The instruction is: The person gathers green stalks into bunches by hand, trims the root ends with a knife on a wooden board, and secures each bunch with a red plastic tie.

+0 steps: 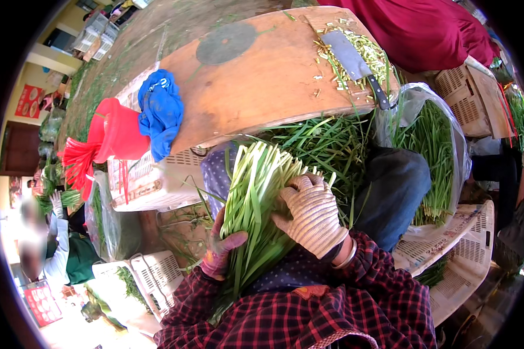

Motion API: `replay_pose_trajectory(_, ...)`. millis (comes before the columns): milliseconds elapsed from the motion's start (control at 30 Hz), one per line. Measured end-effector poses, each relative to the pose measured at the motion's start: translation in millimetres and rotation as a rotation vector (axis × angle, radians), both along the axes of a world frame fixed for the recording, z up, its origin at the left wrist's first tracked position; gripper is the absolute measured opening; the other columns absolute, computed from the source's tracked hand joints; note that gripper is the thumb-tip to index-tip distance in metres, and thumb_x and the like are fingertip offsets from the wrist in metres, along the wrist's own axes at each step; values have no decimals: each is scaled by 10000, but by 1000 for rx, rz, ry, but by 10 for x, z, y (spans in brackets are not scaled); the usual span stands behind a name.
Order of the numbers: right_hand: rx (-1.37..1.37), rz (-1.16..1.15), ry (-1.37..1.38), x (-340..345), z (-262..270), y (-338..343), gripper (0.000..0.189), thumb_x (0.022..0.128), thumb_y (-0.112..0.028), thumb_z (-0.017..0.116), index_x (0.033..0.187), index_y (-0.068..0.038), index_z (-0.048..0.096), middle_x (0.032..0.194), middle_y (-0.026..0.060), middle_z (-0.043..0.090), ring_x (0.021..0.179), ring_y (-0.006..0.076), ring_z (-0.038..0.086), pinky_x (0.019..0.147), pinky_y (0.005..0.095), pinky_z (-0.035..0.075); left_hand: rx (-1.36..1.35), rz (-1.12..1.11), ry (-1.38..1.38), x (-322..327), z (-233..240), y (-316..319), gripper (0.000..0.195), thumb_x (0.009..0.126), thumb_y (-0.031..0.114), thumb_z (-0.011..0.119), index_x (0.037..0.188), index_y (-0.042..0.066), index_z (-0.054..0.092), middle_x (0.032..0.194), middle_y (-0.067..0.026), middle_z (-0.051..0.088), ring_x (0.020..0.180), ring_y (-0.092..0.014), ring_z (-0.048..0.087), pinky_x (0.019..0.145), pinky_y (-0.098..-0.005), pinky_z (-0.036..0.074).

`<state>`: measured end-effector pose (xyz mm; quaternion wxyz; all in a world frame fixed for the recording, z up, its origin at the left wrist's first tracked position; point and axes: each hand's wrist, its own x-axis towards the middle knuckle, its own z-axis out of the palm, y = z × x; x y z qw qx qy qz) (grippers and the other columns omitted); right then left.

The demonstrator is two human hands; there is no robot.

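Note:
A thick bundle of garlic chives [255,187] lies over my lap, its pale cut ends pointing up and away from me. My left hand [224,251], in a pinkish stained glove, grips the bundle's left side with the thumb across the stalks. On its right side rests my right hand [312,213], in a striped knit glove, fingers curled at the pale stalks; whether it grips any is unclear. Beyond, on a wooden board [253,91], a cleaver [347,54] lies among chopped stalk ends [371,48]. Loose green leaves [332,144] are heaped between my knees and the board.
At the board's left edge are a blue cloth [160,111] and a red plastic container [122,131] with red ties [77,163]. A plastic bag of greens [434,161] stands right, above a white crate [463,253]. A co-worker [65,248] is at the left.

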<state>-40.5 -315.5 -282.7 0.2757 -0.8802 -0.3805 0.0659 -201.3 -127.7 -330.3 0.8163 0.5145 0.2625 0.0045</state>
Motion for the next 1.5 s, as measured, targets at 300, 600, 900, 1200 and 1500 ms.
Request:
replay_pose_trajectory(300, -123, 132, -93, 56, 15, 60, 315, 744, -335, 699, 912, -73, 651, 882, 130, 621, 886, 328, 595, 810, 440, 472, 12, 38, 3, 32, 85, -82, 776, 736, 48, 720, 1428, 40, 371, 1308, -75, 540, 1192, -199, 523, 1022, -330, 408)
replay_pose_trajectory(600, 286, 389, 616, 117, 14, -358, 191, 780, -248, 669, 817, -61, 685, 741, 94, 635, 671, 248, 615, 604, 355, 489, 21, -119, -16, 112, 156, -68, 857, 717, 127, 772, 1445, 29, 331, 1391, -92, 461, 1280, -226, 446, 1081, -359, 341)
replay_pose_trajectory(900, 1220, 599, 1155, 884, 187, -1110, 265, 854, -276, 633, 827, -14, 664, 742, 82, 632, 858, 251, 616, 844, 446, 477, -57, -33, -1, 109, 194, -117, 822, 721, 114, 778, 1428, 44, 364, 1365, -81, 489, 1264, -212, 459, 1076, -354, 349)
replay_pose_trajectory(1200, 387, 40, -131, 327, 521, -64, 253, 689, -244, 777, 857, -79, 684, 1003, 94, 614, 990, 302, 582, 876, 426, 473, 177, -34, -40, 139, 206, -209, 862, 722, 59, 786, 1435, 18, 305, 1338, -100, 490, 1246, -206, 462, 1071, -343, 347)
replay_pose_trajectory(1500, -48, 153, -328, 260, 161, 320, 300, 672, -302, 739, 847, -64, 685, 1140, 101, 569, 1119, 321, 507, 917, 454, 449, 279, -23, -29, 99, 114, -227, 877, 689, 0, 779, 1428, 21, 307, 1232, -96, 545, 1165, -185, 517, 1020, -316, 392)
